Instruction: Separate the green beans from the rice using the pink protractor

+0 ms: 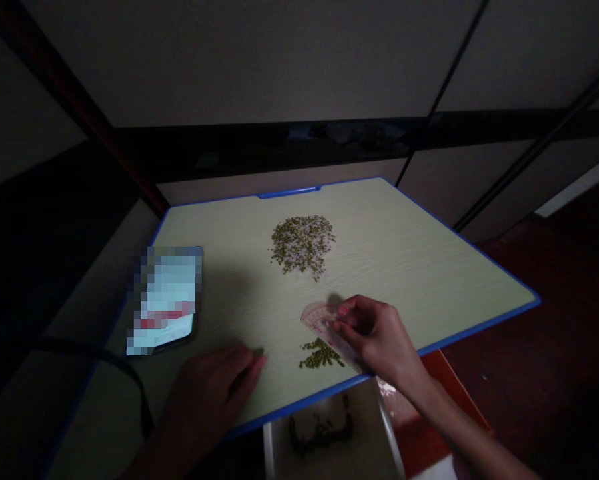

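A clear protractor (319,320) with reddish markings is pinched between the thumb and fingers of my right hand (374,330). It leans over a small pile of green beans (320,353) near the front edge of the table, its lower end at the beans' right side. My left hand (216,380) lies at the front left of the tabletop, fingers loosely bent, thumb apart, nothing visible in it. Farther back, a larger heap of green beans mixed with pale grains (303,243) is spread out. Below the front edge, a pale open container (272,453) has dark bean-like bits inside.
The pale folding tabletop (404,253) has a blue rim. On its left lies a lit phone (172,300), with a dark cable (124,370) nearby. Cabinet panels (279,60) stand behind. An orange-red box (429,413) sits below, right of the container.
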Action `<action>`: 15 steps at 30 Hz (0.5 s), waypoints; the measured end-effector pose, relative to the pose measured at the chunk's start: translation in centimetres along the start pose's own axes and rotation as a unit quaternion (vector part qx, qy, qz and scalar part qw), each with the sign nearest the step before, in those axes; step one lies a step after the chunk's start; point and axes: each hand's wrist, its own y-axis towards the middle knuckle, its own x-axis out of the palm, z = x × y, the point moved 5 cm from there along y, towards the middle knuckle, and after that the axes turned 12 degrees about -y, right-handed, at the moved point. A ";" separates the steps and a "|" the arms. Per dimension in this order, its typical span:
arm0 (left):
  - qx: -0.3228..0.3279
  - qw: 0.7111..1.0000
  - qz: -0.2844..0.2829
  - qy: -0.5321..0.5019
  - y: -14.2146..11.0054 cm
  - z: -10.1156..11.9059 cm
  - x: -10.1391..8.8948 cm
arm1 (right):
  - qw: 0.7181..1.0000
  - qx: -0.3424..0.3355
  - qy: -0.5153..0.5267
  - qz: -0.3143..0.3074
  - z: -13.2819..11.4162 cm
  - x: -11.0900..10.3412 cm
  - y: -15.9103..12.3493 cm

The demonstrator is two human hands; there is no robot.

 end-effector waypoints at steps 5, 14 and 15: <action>-0.003 1.000 -0.003 -0.002 0.0 0.1 -0.1 | 0.996 -0.071 -0.010 -0.058 -1.0 0.4 1.7; -0.006 1.000 -0.007 0.003 0.3 0.2 0.0 | 0.966 -0.204 -0.042 -0.155 -2.8 0.8 3.7; -0.005 1.000 -0.008 0.003 0.3 0.3 0.0 | 0.962 -0.217 -0.047 -0.160 -3.0 0.9 3.6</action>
